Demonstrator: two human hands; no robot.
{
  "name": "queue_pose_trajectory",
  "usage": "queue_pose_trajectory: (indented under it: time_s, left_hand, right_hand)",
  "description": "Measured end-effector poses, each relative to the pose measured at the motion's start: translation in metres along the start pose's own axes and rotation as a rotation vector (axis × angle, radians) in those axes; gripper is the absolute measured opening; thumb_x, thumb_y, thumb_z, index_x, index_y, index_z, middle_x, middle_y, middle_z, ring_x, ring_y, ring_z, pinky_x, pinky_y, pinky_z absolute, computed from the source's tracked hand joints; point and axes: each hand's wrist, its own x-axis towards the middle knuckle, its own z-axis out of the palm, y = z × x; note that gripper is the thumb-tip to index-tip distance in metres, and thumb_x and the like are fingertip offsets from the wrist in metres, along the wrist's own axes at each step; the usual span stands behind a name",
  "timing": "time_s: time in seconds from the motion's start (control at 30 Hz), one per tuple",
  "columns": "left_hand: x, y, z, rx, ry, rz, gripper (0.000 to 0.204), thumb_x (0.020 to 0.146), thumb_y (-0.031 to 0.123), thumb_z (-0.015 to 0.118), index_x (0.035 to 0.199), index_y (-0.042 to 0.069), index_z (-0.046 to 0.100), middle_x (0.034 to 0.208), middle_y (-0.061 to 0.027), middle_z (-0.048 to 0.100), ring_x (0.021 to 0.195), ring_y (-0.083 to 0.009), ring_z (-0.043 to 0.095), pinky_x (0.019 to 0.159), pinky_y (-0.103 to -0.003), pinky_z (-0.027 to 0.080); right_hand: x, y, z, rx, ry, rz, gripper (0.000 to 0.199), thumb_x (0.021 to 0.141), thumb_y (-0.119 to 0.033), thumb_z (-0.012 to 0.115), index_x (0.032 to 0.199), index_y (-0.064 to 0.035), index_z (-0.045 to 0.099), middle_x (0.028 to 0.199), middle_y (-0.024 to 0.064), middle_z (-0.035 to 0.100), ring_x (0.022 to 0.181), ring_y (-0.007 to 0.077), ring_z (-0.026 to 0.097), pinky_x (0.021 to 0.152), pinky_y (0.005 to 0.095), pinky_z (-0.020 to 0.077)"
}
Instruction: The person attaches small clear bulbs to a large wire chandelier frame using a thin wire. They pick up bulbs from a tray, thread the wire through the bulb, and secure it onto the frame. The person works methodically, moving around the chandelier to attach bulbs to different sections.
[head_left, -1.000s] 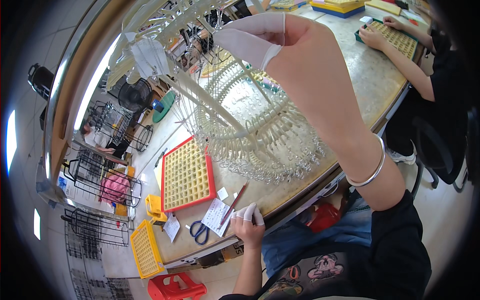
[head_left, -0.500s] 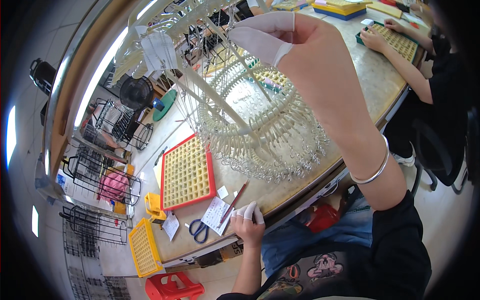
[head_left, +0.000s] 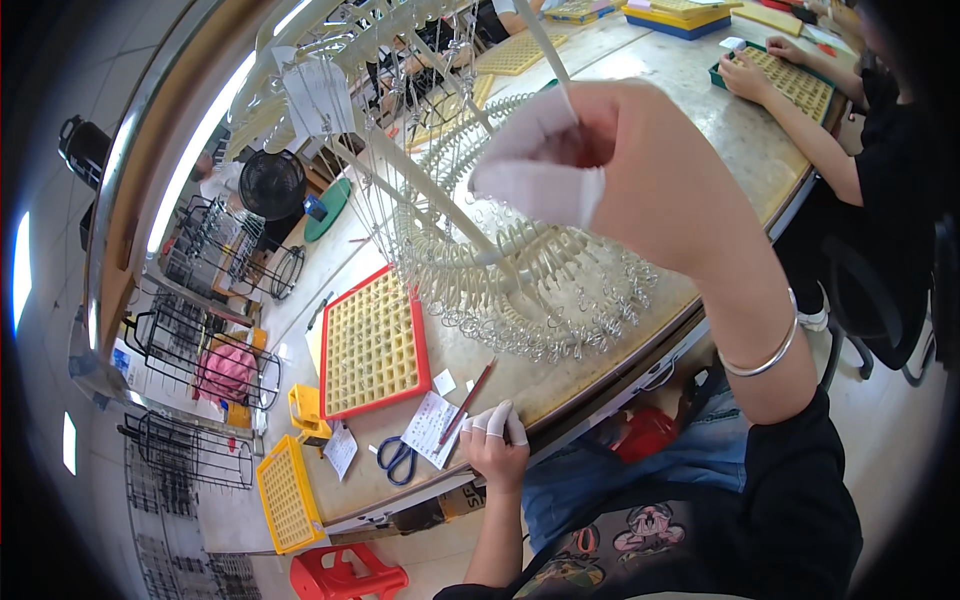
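Observation:
A pale plastic round hanging rack (head_left: 470,235) stands over the table, its rings crowded with small hooks and silvery wire-like pieces. My right hand (head_left: 600,170), with white finger covers on thumb and forefinger, is raised in front of the rack's upper ring. Those fingertips are pinched together; whatever sits between them is too small to make out. At the table's front edge rests my left hand (head_left: 497,440), its covered fingers curled in, and what they may hold is hidden. Just left of it lie a dark red pencil (head_left: 466,405) and a written paper slip (head_left: 432,428).
A red-rimmed tray (head_left: 375,345) of small compartments lies left of the rack. Near it are dark-handled scissors (head_left: 397,461), a yellow tray (head_left: 290,495) and a yellow tape dispenser (head_left: 308,415). At far right a co-worker's hands (head_left: 755,75) work over a green-rimmed tray (head_left: 795,85).
My right hand has come down from the upper part of the rack to in front of its ring, fingers still pinched. My left hand has stayed in place.

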Motion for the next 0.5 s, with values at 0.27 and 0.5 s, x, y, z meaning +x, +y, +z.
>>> queue_pose_trajectory:
  time_s: [0.27, 0.5]
  left_hand:
    - [0.003, 0.002, 0.0, -0.001, 0.015, 0.013, 0.014, 0.069, 0.002, 0.066, 0.082, 0.005, 0.063, 0.075, -0.0076, 0.059, 0.064, -0.0243, 0.054, 0.061, -0.034, 0.043]
    - [0.005, 0.001, -0.001, 0.01, 0.036, 0.035, 0.014, 0.069, 0.002, 0.065, 0.082, 0.005, 0.062, 0.074, -0.0075, 0.059, 0.064, -0.0243, 0.054, 0.061, -0.034, 0.043]
  right_hand:
    - [0.013, 0.012, -0.002, 0.045, 0.222, -0.052, 0.031, 0.083, -0.031, 0.059, 0.096, -0.0029, 0.065, 0.079, 0.001, 0.062, 0.072, 0.0064, 0.055, 0.064, 0.019, 0.0397]
    - [0.026, 0.012, 0.01, 0.306, 0.136, -0.075, 0.025, 0.082, -0.024, 0.061, 0.1, -0.007, 0.065, 0.086, -0.0021, 0.063, 0.084, 0.0056, 0.055, 0.074, 0.0211, 0.0395]
